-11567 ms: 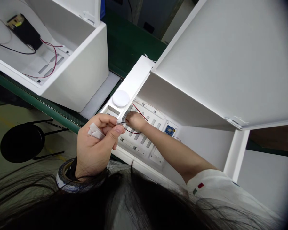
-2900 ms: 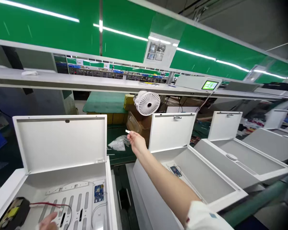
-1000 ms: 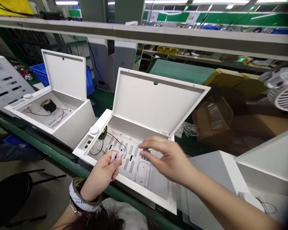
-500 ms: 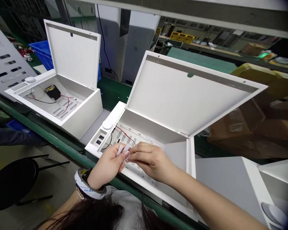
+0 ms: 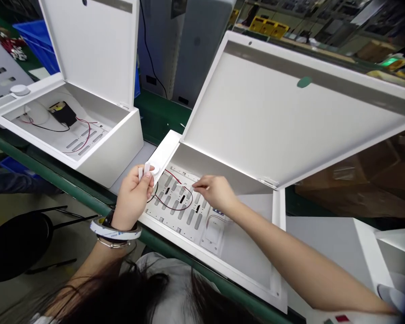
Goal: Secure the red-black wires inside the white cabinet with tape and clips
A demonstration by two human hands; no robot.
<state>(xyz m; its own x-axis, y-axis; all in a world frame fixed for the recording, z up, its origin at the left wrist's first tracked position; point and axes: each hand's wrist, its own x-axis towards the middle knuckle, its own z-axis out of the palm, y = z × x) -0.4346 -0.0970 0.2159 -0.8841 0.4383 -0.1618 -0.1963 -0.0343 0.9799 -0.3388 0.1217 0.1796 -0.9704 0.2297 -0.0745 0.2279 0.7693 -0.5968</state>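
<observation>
My left hand (image 5: 132,198) is closed over the front left edge of an open white metal box (image 5: 249,279). Between its thumb and fingers stick out small white strips (image 5: 141,173). My right hand (image 5: 218,191) reaches into that box with thumb and fingers pinched together; what they hold, if anything, is too small to make out. Below the fingertips lies the slotted bottom panel (image 5: 178,209), with a loop of red and black wire (image 5: 191,198) on it. A white round knob (image 5: 151,169) sits on the box's side ledge, by my left fingers. A roll of tape (image 5: 104,231) rings my left wrist.
The box's lid (image 5: 290,108) stands raised behind my right hand. To the left, a second open white box (image 5: 114,153) holds a black wired module (image 5: 63,113). Another white box (image 5: 334,252) stands at right. A black stool (image 5: 16,245) is on the floor.
My hands have come apart. The left, with the strips, moved left to the ledge; the right moved over the slotted panel. The view has tilted down and closer.
</observation>
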